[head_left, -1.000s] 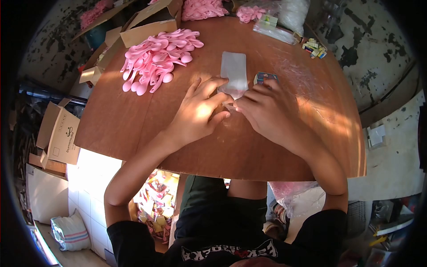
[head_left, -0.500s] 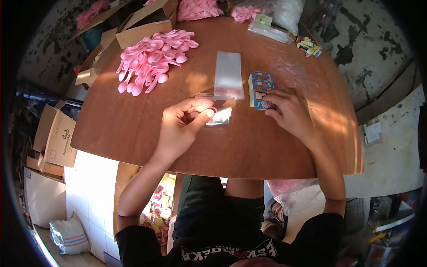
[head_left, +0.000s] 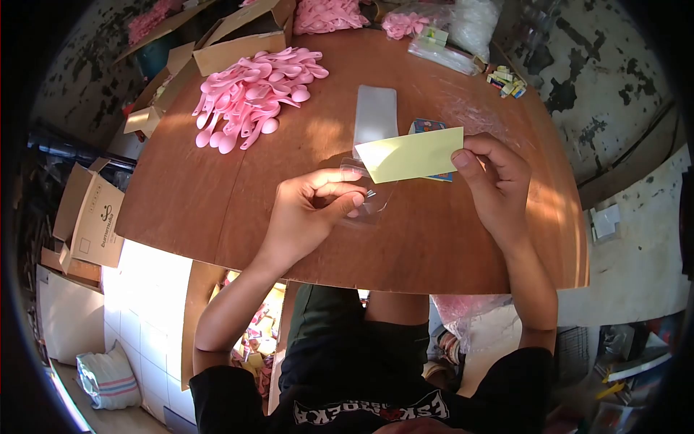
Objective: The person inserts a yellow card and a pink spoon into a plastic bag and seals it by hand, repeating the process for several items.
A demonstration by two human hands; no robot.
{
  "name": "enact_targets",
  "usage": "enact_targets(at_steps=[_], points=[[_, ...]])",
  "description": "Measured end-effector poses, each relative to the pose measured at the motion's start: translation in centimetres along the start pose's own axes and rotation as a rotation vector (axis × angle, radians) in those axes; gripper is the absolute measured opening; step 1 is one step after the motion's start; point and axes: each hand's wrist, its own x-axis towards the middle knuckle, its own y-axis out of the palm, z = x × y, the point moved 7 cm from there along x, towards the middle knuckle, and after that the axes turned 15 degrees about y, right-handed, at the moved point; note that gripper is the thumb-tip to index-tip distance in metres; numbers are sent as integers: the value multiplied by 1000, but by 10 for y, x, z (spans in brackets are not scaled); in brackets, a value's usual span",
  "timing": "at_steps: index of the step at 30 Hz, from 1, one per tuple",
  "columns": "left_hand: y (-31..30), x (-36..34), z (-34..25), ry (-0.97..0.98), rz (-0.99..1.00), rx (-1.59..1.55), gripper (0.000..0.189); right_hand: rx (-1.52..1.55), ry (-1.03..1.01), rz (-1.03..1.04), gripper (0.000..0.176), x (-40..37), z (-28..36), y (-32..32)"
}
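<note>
My left hand point(head_left: 307, 210) pinches a small clear plastic bag point(head_left: 374, 206) between thumb and fingers over the middle of the table. A pale yellow paper card point(head_left: 416, 154) is held at its right end by my right hand point(head_left: 499, 181), thumb on the near side. The card's left end overlaps the upper part of the bag in this view. Behind the card, partly hidden, lies a stack of blue printed cards point(head_left: 425, 124). Beyond it to the left rests a pile of flat clear bags point(head_left: 376, 108).
A heap of pink plastic spoons point(head_left: 253, 90) covers the table's point(head_left: 289, 249) left back part. Open cardboard boxes point(head_left: 242, 49) and bagged pink spoons point(head_left: 331, 16) stand behind. Small packets point(head_left: 506, 81) and plastic wrap lie at the back right.
My right hand has lifted a card off the printed stack and brought it, pale yellow side showing, toward the bag. My left hand still holds the bag, now tilted differently.
</note>
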Motion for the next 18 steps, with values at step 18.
enact_targets(at_steps=[18], points=[[14,-3,-33,28,106,128,22,-409,-17,466,17,-8,0,63]])
